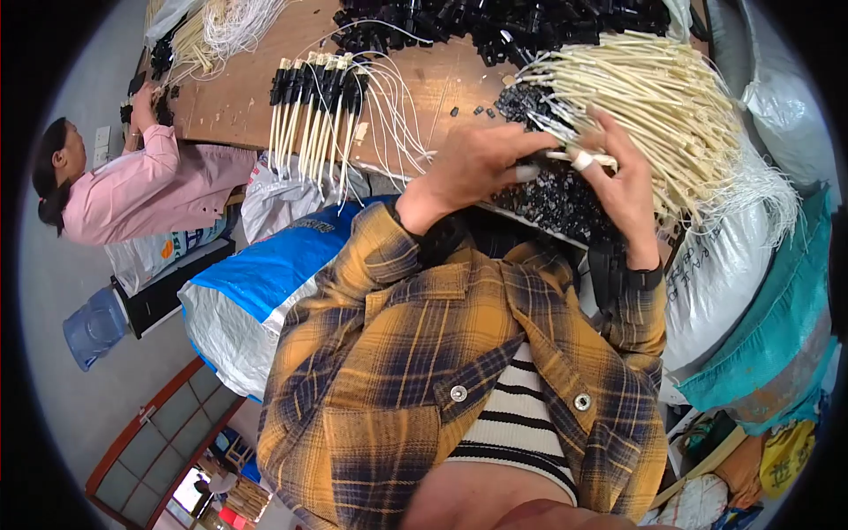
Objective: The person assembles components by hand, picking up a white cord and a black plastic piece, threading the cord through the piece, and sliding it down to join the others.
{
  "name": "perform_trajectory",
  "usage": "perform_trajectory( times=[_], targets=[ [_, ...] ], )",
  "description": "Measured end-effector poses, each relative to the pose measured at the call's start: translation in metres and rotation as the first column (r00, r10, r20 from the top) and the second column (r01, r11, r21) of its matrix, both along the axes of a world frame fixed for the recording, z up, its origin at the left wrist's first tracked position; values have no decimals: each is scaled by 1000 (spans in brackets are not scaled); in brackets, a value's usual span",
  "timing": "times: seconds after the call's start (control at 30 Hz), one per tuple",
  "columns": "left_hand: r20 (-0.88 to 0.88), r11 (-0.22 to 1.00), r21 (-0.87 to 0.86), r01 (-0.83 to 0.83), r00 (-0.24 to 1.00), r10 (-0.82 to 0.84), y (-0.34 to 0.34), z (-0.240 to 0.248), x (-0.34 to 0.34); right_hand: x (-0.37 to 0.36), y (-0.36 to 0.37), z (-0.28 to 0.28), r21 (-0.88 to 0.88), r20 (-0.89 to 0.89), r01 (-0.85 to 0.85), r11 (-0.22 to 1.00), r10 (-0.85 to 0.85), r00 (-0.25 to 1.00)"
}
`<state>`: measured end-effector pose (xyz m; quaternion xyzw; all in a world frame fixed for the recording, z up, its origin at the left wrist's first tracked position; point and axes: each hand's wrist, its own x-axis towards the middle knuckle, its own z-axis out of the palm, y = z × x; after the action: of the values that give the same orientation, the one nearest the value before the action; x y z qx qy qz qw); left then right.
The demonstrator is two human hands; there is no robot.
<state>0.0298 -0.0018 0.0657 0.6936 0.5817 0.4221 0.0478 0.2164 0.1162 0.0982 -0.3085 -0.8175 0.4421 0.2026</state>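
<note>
Above the near table edge, my left hand and my right hand come close together, fingertips facing. Between them runs a short cream sleeved wire, pinched by the fingers of both hands. White wrapping covers a finger of my right hand, and a pale cover sits on a left fingertip. Small black plastic pieces lie heaped right under the hands. Just beyond my right hand spreads a large pile of cream sleeved wires, their thin white ends trailing at the right.
A row of cream wires with black connectors lies on the wooden table at left. Black plastic parts are piled at the back. White sacks stand at right, a blue-and-white bag at left. A person in pink works at far left.
</note>
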Motion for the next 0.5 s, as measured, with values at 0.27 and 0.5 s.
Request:
perform_trajectory(
  times=[0.27, 0.5],
  targets=[
    [636, 845, -533, -26, 647, 421, -11, -28, -12, -5, -16, 1, 70, -154, -120, 990, 130, 979],
    [585, 872, -489, 6, 743, 324, -8, -25, -9, -26, -37, -20, 158, 160, -107, 982, 81, 984]
  ],
)
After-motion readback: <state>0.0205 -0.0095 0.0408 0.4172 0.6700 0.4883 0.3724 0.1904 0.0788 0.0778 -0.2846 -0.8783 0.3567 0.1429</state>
